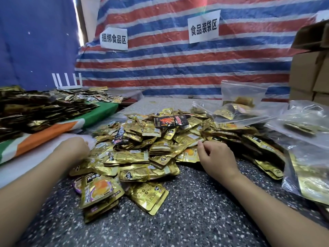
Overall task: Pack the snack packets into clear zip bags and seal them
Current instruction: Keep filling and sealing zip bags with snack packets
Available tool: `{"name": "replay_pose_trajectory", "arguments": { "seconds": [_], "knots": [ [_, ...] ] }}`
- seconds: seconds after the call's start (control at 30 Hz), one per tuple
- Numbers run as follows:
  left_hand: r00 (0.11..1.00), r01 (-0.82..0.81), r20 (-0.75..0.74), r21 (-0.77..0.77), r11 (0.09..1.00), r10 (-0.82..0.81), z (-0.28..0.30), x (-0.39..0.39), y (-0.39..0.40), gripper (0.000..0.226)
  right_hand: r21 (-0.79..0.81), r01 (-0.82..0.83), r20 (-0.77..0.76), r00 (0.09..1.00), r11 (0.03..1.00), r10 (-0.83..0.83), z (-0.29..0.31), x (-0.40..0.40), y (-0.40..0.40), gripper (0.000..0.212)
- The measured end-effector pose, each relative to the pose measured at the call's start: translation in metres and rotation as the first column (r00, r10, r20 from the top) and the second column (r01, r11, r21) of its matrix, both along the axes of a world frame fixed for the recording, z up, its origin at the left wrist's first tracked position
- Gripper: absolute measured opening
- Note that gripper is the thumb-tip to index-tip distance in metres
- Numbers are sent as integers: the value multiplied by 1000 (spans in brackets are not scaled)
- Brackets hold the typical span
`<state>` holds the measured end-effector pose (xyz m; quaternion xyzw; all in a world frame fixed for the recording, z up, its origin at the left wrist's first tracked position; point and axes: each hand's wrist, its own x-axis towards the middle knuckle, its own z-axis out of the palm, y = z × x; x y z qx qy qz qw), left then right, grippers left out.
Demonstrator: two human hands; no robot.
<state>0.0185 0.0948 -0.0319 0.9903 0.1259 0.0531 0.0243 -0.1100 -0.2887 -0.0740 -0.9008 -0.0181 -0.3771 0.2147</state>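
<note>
- Heaped at the centre of the speckled table (187, 220): a pile of gold snack packets (151, 139), long axes lying every which way, most flat or slightly tilted.
- On top at 12 o'clock of the heap: one black packet (171, 121), long axis running left to right, face up.
- At 7 o'clock of the heap: a large gold packet (99, 188) with an orange picture, long axis pointing away and slightly right.
- At 3 o'clock: clear zip bags (245, 102) already holding gold packets, mouths turned up and away; more filled bags (306, 157) at the right edge.
- Left hand (74, 148) at 9 o'clock of the heap, fingers tucked out of sight against the packets; grip cannot be told.
- Right hand (215, 155) at 4 o'clock of the heap, fingers loosely curled, fingertips touching a packet's edge, nothing plainly held.
- At 10 o'clock: a second heap of packets (35, 111) on a green, white and orange cloth (53, 132).
</note>
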Motion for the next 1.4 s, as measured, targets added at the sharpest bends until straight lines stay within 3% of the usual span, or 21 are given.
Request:
{"name": "replay_pose_trajectory", "arguments": {
  "seconds": [0.13,0.23,0.47,0.57,0.7,0.83,0.9,1.03,1.17,1.3,1.4],
  "knots": [
    [997,-41,60,-52,998,44,-2,1,-1,34,-2,6,-11,1000,1000,-6,1,-1,0,51],
    [962,-30,267,-121,992,61,-6,-4,3,31,7,11,-14,1000,1000,-11,2,-2,1,51],
    [681,326,728,-201,924,-82,27,-18,-45,21,-2,3,-26,1000,1000,-3,4,-2,2,50],
    [503,553,848,-168,816,-166,44,-38,-97,17,1,2,-20,1000,1000,-2,4,-2,2,49],
    [396,787,850,-118,606,-348,33,-77,-170,19,48,21,-16,1000,999,-20,6,-2,2,51],
    [255,936,775,-47,349,-578,-1,-119,-216,25,276,-11,26,1000,961,4,9,1,1,56],
    [253,959,699,-87,271,-669,-14,-124,-224,28,447,-55,36,998,893,44,12,2,1,60],
    [277,961,664,-169,221,-695,-21,-123,-219,23,828,-92,-30,978,554,207,23,4,7,59],
    [346,938,648,-266,224,-679,-18,-123,-213,25,832,38,-234,929,554,287,37,0,11,45],
    [419,907,563,-286,307,-712,-14,-127,-213,32,867,93,-310,870,489,384,59,-10,11,45],
    [427,903,517,-291,317,-742,-13,-128,-213,40,850,135,-376,833,509,406,67,-21,10,44]
  ]
}}
